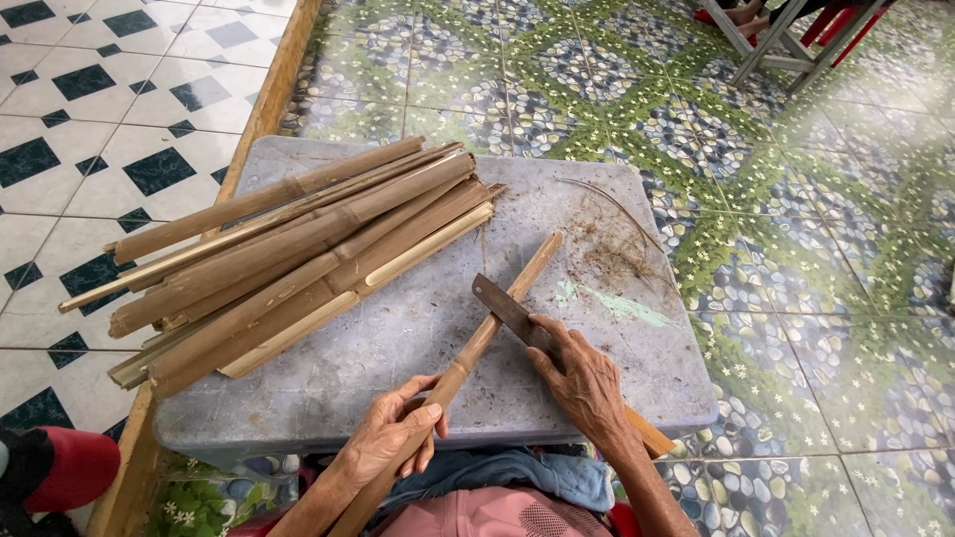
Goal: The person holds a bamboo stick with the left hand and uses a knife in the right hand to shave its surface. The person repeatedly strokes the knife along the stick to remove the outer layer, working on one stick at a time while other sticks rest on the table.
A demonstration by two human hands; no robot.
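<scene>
Bamboo strip point(502, 313) runs slantwise across the grey plastic table point(398, 348), its far end near the table's middle and its near end coming down towards the person's lap; the left hand point(393, 438) is wrapped around its lower part, fingers curled tight on it; the right hand point(577, 378) lies over a dark, flat knife blade point(502, 303), fingers pressed together along the blade, whose edge sits against the strip about midway; a wooden handle point(652, 438) pokes out behind the wrist; a pile of split bamboo pieces point(298, 249) lies on the table's left half, just beside the strip but apart from it; thin shavings point(607, 249) are scattered on the right part of the table.
</scene>
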